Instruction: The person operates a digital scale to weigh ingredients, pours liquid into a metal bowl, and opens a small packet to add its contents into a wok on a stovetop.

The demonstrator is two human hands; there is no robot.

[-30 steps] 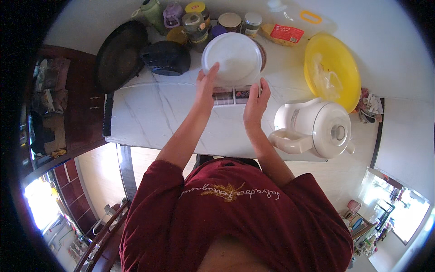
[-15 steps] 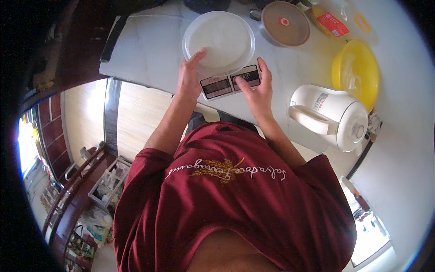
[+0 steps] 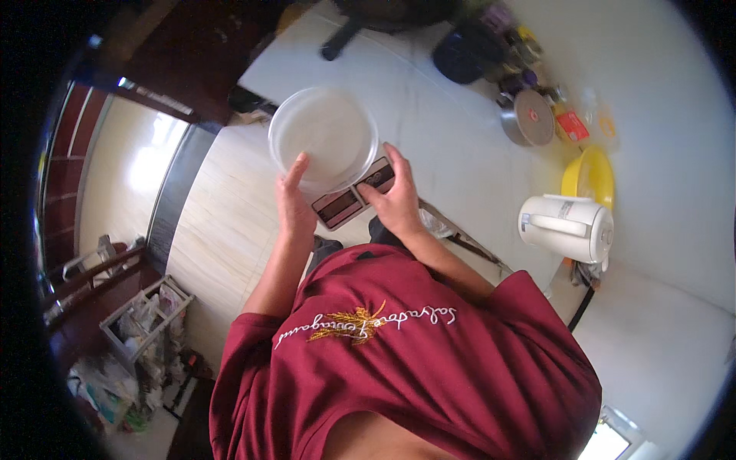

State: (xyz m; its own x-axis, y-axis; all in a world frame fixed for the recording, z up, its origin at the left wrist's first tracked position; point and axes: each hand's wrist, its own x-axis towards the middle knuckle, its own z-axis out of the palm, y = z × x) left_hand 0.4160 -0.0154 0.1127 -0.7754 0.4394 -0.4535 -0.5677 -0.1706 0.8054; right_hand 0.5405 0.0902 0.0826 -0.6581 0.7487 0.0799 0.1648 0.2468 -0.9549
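Note:
A small flat kitchen scale (image 3: 346, 203) with a dark display carries a round, clear, shallow bowl (image 3: 322, 132) that looks empty. My left hand (image 3: 294, 203) grips the scale's left end, its forefinger lying up against the bowl's rim. My right hand (image 3: 395, 201) grips the scale's right end, thumb on top near the buttons. Both hands hold the scale in front of my chest, at the near left corner of the white counter (image 3: 437, 146), partly over the wooden floor.
On the counter to the right stand a white electric kettle (image 3: 569, 227), a yellow bowl (image 3: 587, 176), a metal pot with lid (image 3: 528, 119), a dark bowl (image 3: 460, 57) and several jars. A dark pan (image 3: 383, 14) lies at the far end. A cluttered rack (image 3: 146, 322) stands on the floor, lower left.
The scale and bowl stay in both hands. The view has swung, so the counter items now lie to the right and the floor shows on the left.

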